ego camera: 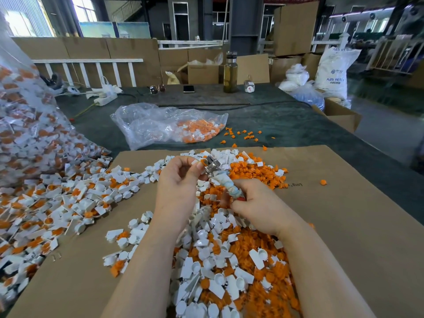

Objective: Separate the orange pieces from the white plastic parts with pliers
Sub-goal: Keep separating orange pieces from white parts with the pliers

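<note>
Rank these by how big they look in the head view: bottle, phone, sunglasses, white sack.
1. White sack
2. Bottle
3. Sunglasses and phone look about alike; too close to rank.

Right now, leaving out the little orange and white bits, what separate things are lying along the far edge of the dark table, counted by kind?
Bottle with a dark cap: 1
Phone: 1
Sunglasses: 1
White power strip: 1
Small clear jar: 1
Total: 5
</note>
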Action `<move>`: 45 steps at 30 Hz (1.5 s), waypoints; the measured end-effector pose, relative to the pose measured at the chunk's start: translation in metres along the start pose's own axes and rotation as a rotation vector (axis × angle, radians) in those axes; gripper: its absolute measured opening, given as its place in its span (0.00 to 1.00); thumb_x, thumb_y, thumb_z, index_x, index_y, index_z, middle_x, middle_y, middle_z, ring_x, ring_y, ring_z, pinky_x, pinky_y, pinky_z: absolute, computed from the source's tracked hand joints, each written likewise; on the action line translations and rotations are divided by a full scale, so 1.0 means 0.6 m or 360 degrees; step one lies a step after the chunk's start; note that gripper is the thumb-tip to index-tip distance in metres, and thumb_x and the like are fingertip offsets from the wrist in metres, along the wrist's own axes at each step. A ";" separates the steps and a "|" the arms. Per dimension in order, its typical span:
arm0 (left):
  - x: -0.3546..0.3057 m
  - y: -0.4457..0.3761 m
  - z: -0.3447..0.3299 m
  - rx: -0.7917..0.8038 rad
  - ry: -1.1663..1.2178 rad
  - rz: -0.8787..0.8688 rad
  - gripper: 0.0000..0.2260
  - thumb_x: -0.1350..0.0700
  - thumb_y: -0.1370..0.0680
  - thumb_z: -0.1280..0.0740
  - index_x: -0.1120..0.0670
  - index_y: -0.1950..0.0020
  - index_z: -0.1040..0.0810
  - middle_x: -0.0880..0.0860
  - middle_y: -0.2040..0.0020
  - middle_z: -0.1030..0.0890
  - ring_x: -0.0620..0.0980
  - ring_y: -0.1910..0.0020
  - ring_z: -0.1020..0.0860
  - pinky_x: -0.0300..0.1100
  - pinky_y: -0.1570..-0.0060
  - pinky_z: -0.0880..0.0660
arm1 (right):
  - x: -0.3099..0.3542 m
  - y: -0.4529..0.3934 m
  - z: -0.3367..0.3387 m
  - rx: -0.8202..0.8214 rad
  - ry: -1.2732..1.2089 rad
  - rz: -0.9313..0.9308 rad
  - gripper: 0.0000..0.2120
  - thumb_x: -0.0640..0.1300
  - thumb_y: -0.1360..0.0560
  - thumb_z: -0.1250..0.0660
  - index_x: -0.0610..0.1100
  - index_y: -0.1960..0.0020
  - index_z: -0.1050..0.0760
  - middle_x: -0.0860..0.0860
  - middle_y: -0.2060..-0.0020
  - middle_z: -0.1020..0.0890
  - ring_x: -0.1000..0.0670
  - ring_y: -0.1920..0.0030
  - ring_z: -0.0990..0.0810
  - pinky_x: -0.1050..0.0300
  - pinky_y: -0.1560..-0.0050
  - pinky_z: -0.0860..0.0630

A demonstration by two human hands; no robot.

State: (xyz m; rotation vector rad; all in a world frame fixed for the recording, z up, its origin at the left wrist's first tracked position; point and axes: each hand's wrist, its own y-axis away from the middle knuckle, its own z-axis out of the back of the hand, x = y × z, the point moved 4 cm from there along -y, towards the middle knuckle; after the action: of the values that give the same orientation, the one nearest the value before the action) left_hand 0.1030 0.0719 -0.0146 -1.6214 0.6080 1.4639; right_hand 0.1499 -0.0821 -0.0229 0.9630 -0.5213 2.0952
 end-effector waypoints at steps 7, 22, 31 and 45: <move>0.005 -0.002 0.001 0.0003 0.0022 0.0036 0.04 0.57 0.19 0.33 0.53 0.55 0.22 0.43 0.66 0.18 0.39 0.62 0.19 0.31 0.57 0.28 | -0.008 -0.005 -0.002 -0.0052 0.0039 -0.0008 0.09 0.36 0.25 0.37 0.46 0.56 0.21 0.56 0.73 0.25 0.60 0.77 0.28 0.66 0.76 0.36; 0.066 -0.029 0.117 -0.0875 0.1804 0.0916 0.05 0.61 0.18 0.36 0.59 0.44 0.24 0.55 0.60 0.13 0.46 0.59 0.14 0.41 0.60 0.17 | -0.038 -0.011 0.021 -0.0655 0.0481 -0.0235 0.08 0.47 0.24 0.36 0.53 0.61 0.30 0.56 0.66 0.23 0.55 0.66 0.25 0.60 0.72 0.35; 0.085 -0.032 0.153 -0.1106 0.2269 0.0661 0.06 0.64 0.20 0.35 0.60 0.43 0.24 0.57 0.56 0.13 0.47 0.58 0.14 0.43 0.60 0.18 | -0.057 -0.006 0.035 -0.0795 0.0632 -0.0458 0.12 0.48 0.25 0.36 0.52 0.65 0.35 0.56 0.67 0.26 0.56 0.68 0.28 0.61 0.73 0.38; 0.029 -0.013 0.041 0.0150 -0.0283 0.0404 0.06 0.54 0.27 0.24 0.44 0.54 0.16 0.39 0.59 0.16 0.40 0.60 0.19 0.35 0.60 0.26 | -0.046 -0.023 -0.004 -0.0514 0.0748 -0.0365 0.13 0.62 0.26 0.34 0.54 0.55 0.28 0.57 0.61 0.23 0.52 0.59 0.23 0.57 0.66 0.26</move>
State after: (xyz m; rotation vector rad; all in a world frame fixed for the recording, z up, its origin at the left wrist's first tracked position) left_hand 0.0995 0.0994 -0.0280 -1.3612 0.7900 1.7151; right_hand 0.1713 -0.0848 -0.0453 0.3119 -0.4590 1.8700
